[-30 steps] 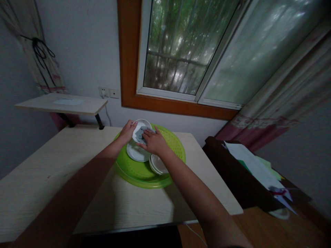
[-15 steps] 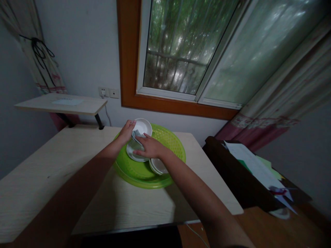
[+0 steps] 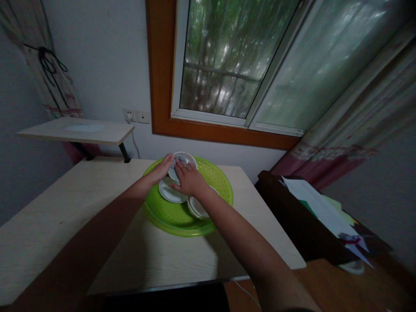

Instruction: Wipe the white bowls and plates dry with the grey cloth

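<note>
My forearms reach forward over the pale wooden table (image 3: 178, 260) and draw together at the hands, the left from the left side, the right slanting in from the right. My left hand (image 3: 164, 168) has its fingers closed in a narrow grip on the near-left rim of a white dish (image 3: 192, 159), which sits up off the things below it. My right hand (image 3: 190, 180) lies palm down, fingers stretched and a little apart, pressing a grey cloth (image 3: 178, 159) onto the dish — its dark marks are too small to read.

Just under my right fingertips, another white plate (image 3: 170, 193) rests in a round green tray (image 3: 182, 225). Below my right wrist sits a stack of white dishes (image 3: 197, 208), partly hidden by my forearm.

Beyond my fingers, to the left, a raised shelf (image 3: 45, 130) carries a sheet of paper (image 3: 85, 128), its faint writing unreadable; past it are wall sockets (image 3: 129, 115). Well to the right, more papers (image 3: 312, 208) lie on dark furniture (image 3: 286, 216). Straight past my fingertips stands the wood-framed window (image 3: 224, 65) — green foliage behind bars — with curtains (image 3: 351, 112) at either side.
</note>
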The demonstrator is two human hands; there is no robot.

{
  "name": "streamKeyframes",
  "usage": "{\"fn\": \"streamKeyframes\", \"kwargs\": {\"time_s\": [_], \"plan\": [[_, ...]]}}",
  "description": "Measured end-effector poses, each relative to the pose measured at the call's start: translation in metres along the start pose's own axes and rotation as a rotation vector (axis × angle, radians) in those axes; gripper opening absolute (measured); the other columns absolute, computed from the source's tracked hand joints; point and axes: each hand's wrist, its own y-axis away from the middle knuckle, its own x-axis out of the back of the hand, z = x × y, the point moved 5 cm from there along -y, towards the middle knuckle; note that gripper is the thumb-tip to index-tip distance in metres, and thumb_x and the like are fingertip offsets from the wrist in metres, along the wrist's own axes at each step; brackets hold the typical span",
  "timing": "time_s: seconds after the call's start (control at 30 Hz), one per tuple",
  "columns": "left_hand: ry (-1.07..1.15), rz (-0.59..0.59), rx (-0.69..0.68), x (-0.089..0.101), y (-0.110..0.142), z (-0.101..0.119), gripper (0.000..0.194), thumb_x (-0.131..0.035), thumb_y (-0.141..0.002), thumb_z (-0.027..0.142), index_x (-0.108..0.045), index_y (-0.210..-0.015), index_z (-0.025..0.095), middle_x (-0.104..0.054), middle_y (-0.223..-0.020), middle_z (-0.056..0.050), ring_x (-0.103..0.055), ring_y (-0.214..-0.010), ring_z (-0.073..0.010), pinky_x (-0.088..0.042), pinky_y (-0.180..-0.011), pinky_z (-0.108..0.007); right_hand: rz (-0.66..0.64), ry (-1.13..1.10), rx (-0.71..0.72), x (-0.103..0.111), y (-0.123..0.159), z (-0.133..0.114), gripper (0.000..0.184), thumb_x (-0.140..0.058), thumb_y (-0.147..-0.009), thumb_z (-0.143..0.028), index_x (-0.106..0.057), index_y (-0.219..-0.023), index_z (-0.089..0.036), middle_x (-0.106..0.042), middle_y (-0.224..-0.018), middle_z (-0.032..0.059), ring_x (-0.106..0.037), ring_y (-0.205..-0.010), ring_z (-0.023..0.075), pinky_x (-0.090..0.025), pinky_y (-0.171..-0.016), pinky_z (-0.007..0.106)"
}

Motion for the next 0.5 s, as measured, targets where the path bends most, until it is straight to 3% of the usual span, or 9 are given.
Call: {"fn": "streamKeyframes", "kwargs": {"time_s": [0.13,0.27,0.4,0.5], "plan": [[-0.025,0.008,-0.07,0.0,0.003,0.008,0.035,-0.041,-0.09,0.054,-0.053,-0.097,0.021,-0.063,-0.109,-0.01,-0.058,-0.107,-0.0221,-0.044,-0.103,-0.038,-0.016,0.087,-0.1,0.006,-0.001,0.003,0.081,-0.052,-0.093,-0.058,-0.041,-0.147,0.0,-0.035,-0.156,0.0269,-0.039,-0.143,0.0339,-0.028,-0.118,0.047],[-0.035,0.064,-0.057,0.005,0.005,0.009,0.041,-0.037,-0.093,0.057,-0.054,-0.1,0.02,-0.062,-0.104,-0.008,-0.059,-0.098,-0.0219,-0.048,-0.095,-0.038,-0.015,0.14,-0.121,0.013,-0.004,0.0,0.067,-0.051,-0.094,-0.055,-0.057,-0.131,0.001,-0.058,-0.135,0.0289,-0.055,-0.126,0.0333,-0.038,-0.107,0.044],[-0.049,0.128,-0.018,0.009,0.007,0.01,0.044,-0.038,-0.093,0.059,-0.056,-0.099,0.02,-0.062,-0.101,-0.008,-0.058,-0.099,-0.0234,-0.047,-0.095,-0.038,-0.083,0.141,-0.042,0.013,-0.007,-0.005,0.045,-0.05,-0.097,-0.047,-0.073,-0.1,-0.008,-0.074,-0.099,0.0202,-0.069,-0.094,0.0295,-0.042,-0.096,0.044],[-0.046,0.107,-0.028,0.008,0.008,0.014,0.042,-0.039,-0.093,0.058,-0.056,-0.097,0.02,-0.062,-0.1,-0.007,-0.057,-0.101,-0.0234,-0.046,-0.096,-0.038,-0.105,0.122,0.048,0.014,-0.007,-0.008,0.033,-0.056,-0.094,-0.038,-0.074,-0.096,-0.011,-0.076,-0.091,0.0157,-0.07,-0.086,0.0282,-0.043,-0.091,0.042]]}}
